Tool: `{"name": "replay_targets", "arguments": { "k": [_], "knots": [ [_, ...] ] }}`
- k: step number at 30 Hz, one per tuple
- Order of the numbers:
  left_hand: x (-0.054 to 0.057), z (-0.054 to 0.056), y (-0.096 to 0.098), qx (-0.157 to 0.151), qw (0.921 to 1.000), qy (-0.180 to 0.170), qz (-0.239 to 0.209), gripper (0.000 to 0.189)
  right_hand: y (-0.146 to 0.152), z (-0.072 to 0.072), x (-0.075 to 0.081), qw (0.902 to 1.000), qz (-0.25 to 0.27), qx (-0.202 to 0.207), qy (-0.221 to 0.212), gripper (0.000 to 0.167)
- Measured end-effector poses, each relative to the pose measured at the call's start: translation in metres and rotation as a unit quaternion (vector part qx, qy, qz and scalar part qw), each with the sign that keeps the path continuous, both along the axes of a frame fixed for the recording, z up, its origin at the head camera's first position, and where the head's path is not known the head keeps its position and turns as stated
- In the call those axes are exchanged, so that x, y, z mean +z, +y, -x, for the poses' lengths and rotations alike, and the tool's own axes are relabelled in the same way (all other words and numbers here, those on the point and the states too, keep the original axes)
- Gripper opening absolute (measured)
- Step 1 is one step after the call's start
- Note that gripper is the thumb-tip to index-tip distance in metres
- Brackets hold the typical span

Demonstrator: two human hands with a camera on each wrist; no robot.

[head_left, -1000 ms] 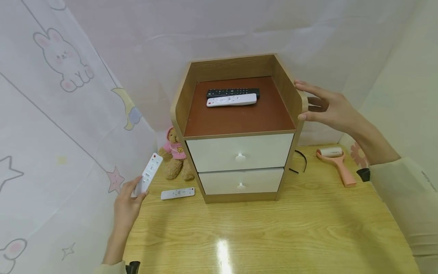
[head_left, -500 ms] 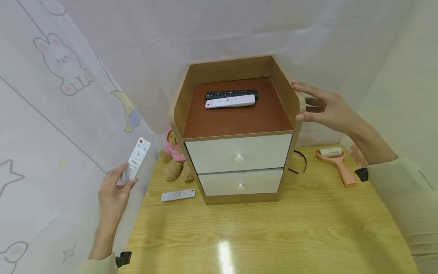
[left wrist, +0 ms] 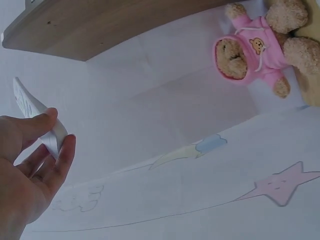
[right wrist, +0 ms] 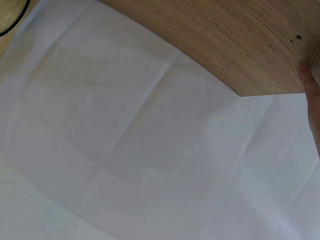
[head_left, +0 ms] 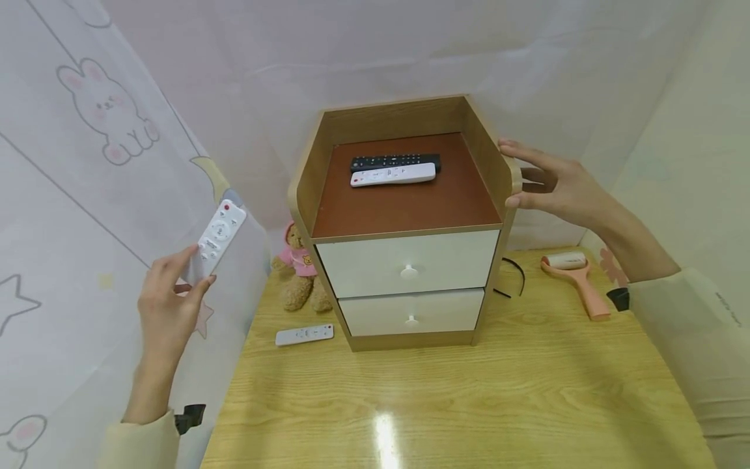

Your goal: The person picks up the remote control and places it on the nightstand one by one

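Left grip [head_left: 168,298] pinching remote [head_left: 219,234], tilted; right grip [head_left: 556,185] touching cabinet [head_left: 404,213]

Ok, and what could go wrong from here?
The left hand pinches a white remote near one end, with most of it sticking out, so it might tip or slip. If it goes onto the cabinet, it could knock the second white remote or the black remote lying close together there. The right hand touches the cabinet's side panel, so a hard push might shift the cabinet.
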State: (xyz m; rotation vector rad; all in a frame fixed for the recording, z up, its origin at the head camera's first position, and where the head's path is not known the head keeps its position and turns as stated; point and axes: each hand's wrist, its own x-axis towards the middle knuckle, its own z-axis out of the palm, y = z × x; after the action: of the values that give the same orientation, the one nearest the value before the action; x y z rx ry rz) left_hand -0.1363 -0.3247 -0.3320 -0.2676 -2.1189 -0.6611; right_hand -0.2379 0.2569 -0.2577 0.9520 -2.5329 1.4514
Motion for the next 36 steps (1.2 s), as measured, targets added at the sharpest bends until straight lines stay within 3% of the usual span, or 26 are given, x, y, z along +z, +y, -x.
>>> {"name": "replay_targets", "arguments": {
  "k": [16, 36],
  "knots": [
    [0.057, 0.009, 0.027, -0.032, 0.9984, 0.021, 0.041, 0.062, 0.001, 0.0, -0.001, 1.0, -0.007, -0.005, 0.001, 0.08],
    [0.095, 0.022, 0.057, -0.069, 0.994, 0.03, 0.078, 0.059, -0.002, -0.001, 0.0, 0.9998, -0.002, 0.007, 0.02, 0.079]
  ]
}}
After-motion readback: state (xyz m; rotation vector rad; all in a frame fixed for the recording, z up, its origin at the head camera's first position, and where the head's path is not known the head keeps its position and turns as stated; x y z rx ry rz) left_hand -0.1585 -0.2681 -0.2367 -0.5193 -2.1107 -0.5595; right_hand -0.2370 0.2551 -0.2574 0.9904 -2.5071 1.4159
